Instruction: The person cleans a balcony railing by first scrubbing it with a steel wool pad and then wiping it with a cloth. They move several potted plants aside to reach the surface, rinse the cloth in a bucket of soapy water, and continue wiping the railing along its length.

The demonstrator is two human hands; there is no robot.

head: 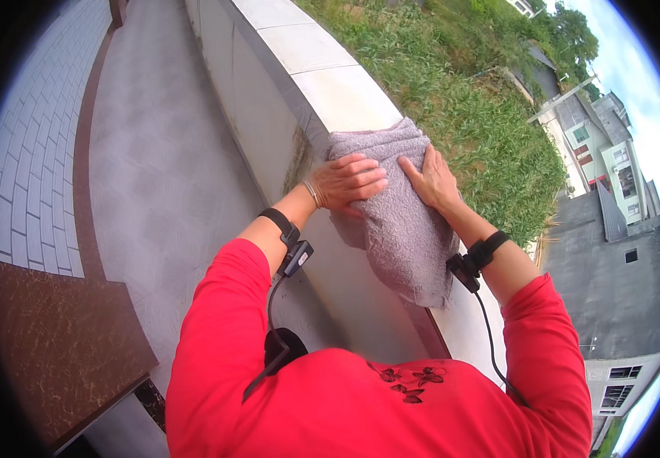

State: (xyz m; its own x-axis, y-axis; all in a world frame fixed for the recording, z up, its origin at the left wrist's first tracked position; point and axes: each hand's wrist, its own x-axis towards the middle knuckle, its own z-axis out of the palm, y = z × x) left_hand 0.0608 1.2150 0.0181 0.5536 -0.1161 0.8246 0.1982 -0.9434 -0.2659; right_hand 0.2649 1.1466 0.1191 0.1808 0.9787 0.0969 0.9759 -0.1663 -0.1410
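A greyish-mauve terry towel [407, 240] lies draped across the pale coping [344, 94] of a parapet wall. Its upper end is folded into creases, and its lower part hangs down over the wall's inner side. My left hand [350, 182] holds the towel near the inner edge, fingers laid across the cloth and thumb lower down. At the outer edge my right hand [436, 177] has the towel between its spread thumb and its fingers, which point away from me. Part of the right fingers is hidden at the cloth's edge.
Left of the parapet's stained inner face [250, 80] runs a grey tiled floor [158, 131], bounded by a white brick-patterned wall [32, 172]. A brown marbled slab [67, 343] stands at lower left. Beyond the parapet are green plants [479, 137] and buildings [610, 275]. Cables [487, 326] hang from my forearm straps.
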